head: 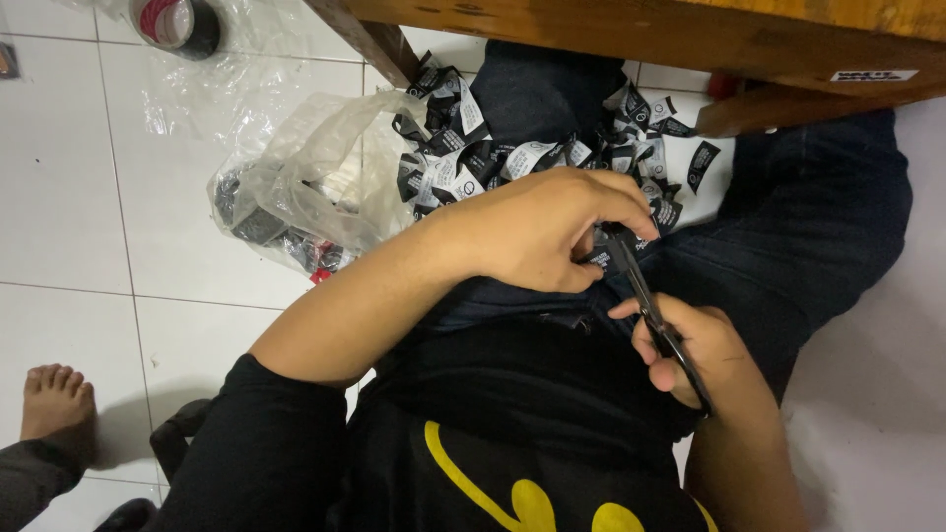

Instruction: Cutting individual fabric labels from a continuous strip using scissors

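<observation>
Black labels (pixel 552 158) heap on my lap, within reach. My left hand (pixel 537 232) pinches one steady; my right hand (pixel 695 350) grips the scissors (pixel 645 300).

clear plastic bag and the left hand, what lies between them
In the head view, a heap of small black and white fabric labels lies between the clear plastic bag and the left hand.

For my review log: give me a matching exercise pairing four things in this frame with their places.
Things:
1. scissors
2. tape roll
3. clear plastic bag
4. bare foot

Places:
A. top left corner, on the floor
B. lower left edge
C. in the right hand
D. on the tiles left of the label pile

Pairs: 1-C, 2-A, 3-D, 4-B
</observation>
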